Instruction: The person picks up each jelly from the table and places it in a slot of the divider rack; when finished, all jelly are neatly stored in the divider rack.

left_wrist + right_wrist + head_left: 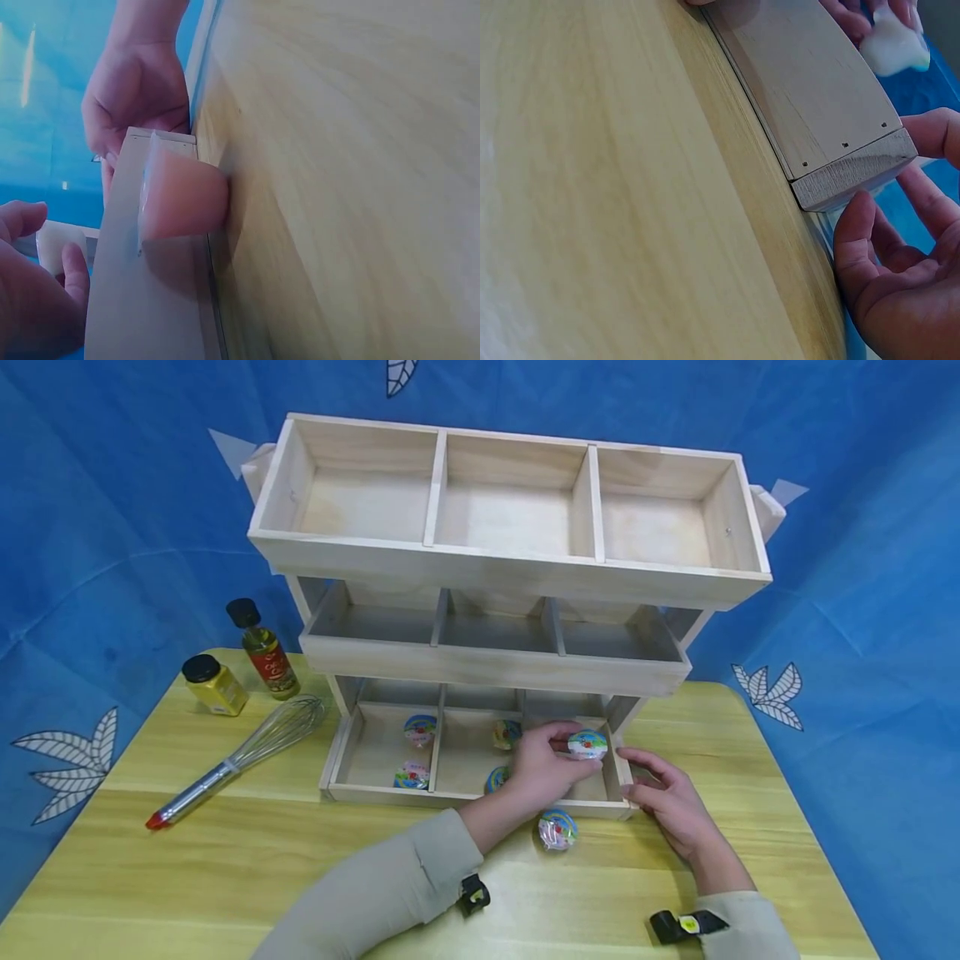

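My left hand [546,764] holds a small jelly cup [587,744] between thumb and fingers, above the bottom tier's right compartment. Its foil lid has a colourful print. My right hand [671,806] touches the right front corner of the wooden rack [480,672], thumb at the outer side and index finger at the top edge. A pink jelly cup [187,195] stands upright on the table against the rack's front board. Two cups sit in the bottom left compartment, one cup [420,729] behind the other, and two more in the middle, one cup [497,779] partly behind my left wrist.
The rack's upper two tiers, each split into three compartments, overhang the bottom one. Left of it stand a dark-capped oil bottle [272,656] and a yellow jar [217,687]. A wire whisk [247,752] lies on the wooden table [247,877]. Blue cloth [862,568] hangs behind.
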`<state>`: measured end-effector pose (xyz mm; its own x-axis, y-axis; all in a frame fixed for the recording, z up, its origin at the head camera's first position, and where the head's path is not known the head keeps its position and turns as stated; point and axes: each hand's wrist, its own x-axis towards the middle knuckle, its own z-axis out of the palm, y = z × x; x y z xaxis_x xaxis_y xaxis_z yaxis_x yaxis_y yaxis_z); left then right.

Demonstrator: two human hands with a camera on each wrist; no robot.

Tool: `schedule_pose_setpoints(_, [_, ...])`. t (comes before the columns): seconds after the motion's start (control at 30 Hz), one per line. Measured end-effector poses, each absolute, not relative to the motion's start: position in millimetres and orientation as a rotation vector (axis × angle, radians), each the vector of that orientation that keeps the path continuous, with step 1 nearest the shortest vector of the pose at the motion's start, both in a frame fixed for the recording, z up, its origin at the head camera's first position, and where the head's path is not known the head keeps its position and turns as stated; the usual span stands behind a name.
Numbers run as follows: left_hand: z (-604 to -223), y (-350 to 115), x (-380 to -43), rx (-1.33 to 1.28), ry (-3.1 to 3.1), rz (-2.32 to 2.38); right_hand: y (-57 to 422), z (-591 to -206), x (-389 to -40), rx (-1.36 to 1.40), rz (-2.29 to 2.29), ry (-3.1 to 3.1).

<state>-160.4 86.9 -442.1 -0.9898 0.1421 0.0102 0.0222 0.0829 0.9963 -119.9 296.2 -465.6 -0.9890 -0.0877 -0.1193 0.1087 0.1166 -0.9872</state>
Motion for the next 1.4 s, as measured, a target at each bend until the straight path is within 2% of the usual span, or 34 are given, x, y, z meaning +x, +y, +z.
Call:
schedule_pose_setpoints(0.7, [-448, 115, -182, -0.039, 2.404, 1.937, 298, -469, -122, 0.015, -2.027, 2.213])
schedule_pose_setpoints(1.4, [-464, 123, -190, -0.048, 2.572, 1.738, 297, -467, -121, 0.033, -1.997, 2.245])
